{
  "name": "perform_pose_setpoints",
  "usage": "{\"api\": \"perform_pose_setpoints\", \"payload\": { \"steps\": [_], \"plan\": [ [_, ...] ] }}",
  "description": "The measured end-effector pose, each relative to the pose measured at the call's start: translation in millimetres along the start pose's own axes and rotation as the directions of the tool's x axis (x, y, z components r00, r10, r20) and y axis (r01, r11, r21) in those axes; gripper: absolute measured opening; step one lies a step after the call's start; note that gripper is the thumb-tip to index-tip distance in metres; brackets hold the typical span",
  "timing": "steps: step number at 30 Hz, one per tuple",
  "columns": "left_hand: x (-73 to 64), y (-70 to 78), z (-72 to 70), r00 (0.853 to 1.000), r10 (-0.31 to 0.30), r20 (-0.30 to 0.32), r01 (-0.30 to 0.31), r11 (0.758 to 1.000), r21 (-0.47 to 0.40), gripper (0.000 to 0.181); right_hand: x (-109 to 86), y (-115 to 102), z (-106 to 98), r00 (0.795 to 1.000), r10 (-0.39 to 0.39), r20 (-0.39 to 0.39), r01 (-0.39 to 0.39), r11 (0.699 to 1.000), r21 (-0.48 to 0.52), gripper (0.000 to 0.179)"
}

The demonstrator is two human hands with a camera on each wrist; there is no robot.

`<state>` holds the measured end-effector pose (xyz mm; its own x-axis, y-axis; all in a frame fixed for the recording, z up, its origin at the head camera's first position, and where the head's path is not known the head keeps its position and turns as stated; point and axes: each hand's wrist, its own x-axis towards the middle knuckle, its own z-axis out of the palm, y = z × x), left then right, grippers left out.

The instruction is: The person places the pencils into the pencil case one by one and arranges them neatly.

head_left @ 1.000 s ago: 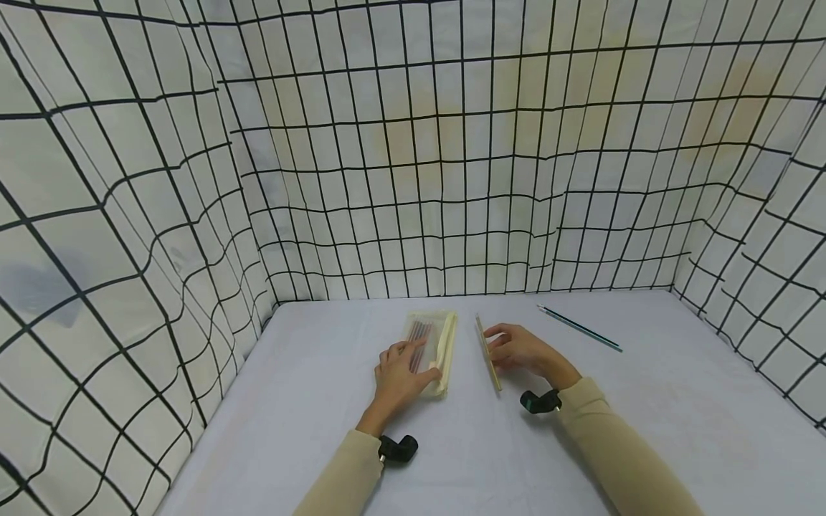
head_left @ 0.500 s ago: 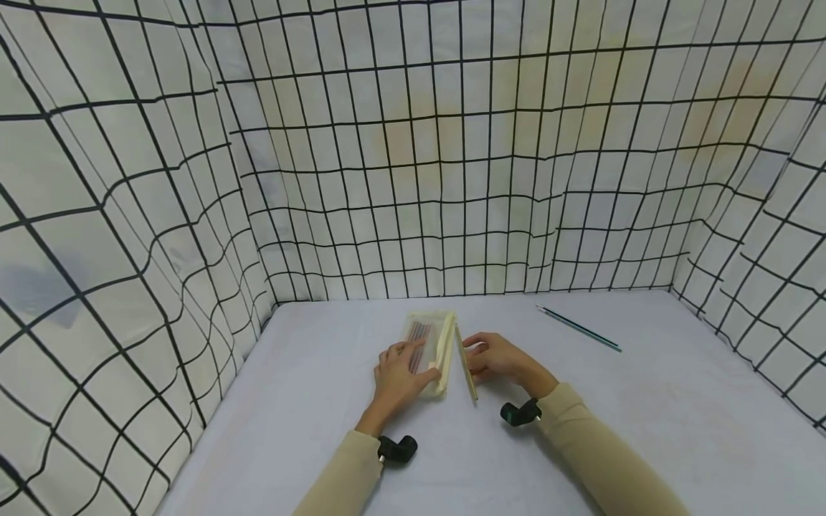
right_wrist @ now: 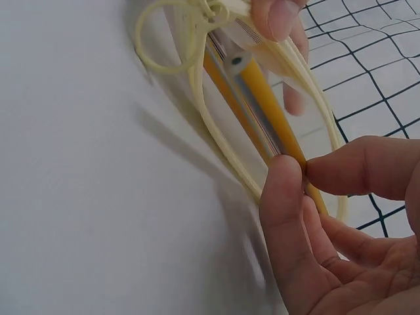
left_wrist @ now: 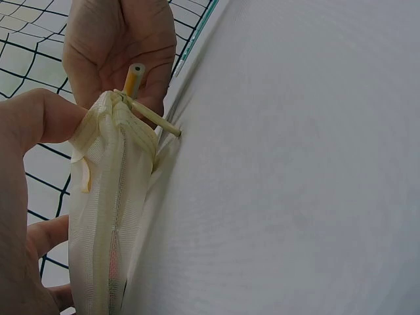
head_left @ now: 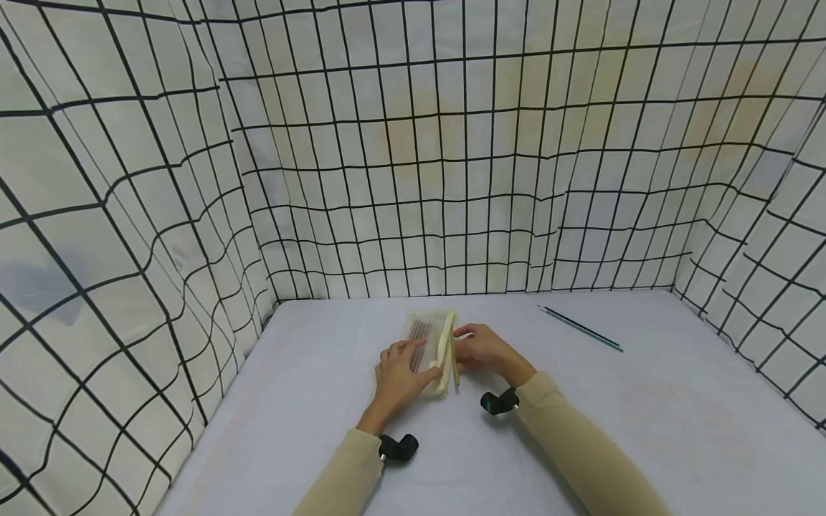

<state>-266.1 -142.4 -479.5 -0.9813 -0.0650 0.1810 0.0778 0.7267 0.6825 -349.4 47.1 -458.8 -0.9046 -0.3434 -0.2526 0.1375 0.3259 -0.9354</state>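
A pale yellow mesh pencil case [head_left: 444, 340] stands on its side on the table, its zipped opening towards the right. My left hand [head_left: 400, 373] grips it, thumb at the opening's edge [left_wrist: 108, 128] and fingers on the far face. Several thin dark reddish sticks, perhaps pencils, show through the mesh. My right hand [head_left: 484, 351] pinches yellow pencils [right_wrist: 269, 98] between thumb and fingers. In the right wrist view they lie within the opening's outline, one blunt end facing the camera. How deep they sit cannot be told. A pale ring [right_wrist: 167, 39] hangs from the zip.
Two dark green pencils [head_left: 581, 327] lie together on the white table [head_left: 645, 416] to the back right. Black netting [head_left: 452, 179] over white sheeting encloses the back and both sides. Each wrist carries a small black camera [head_left: 500, 403].
My right hand has moved left with the yellow pencils, from well beside the pencil case to its opening. The left hand and the case have stayed in place.
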Motion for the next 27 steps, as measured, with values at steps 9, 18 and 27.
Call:
{"api": "perform_pose_setpoints", "payload": {
  "steps": [9,18,27],
  "plan": [
    [1.2,-1.4,1.5,1.000,-0.005,-0.005,0.005,1.000,-0.003,0.075,6.4,-5,11,0.999,-0.011,-0.038,0.012,0.999,0.030,0.060],
    [2.0,-3.8,2.8,1.000,0.005,-0.003,-0.005,1.000,0.001,0.075,11.8,-6,22,0.998,0.017,-0.057,-0.015,0.999,0.036,0.057],
    [2.1,-5.1,3.5,1.000,0.017,-0.006,-0.017,1.000,-0.010,0.075,9.9,-4,20,0.999,-0.042,-0.013,0.042,0.999,0.016,0.036]
  ]
}}
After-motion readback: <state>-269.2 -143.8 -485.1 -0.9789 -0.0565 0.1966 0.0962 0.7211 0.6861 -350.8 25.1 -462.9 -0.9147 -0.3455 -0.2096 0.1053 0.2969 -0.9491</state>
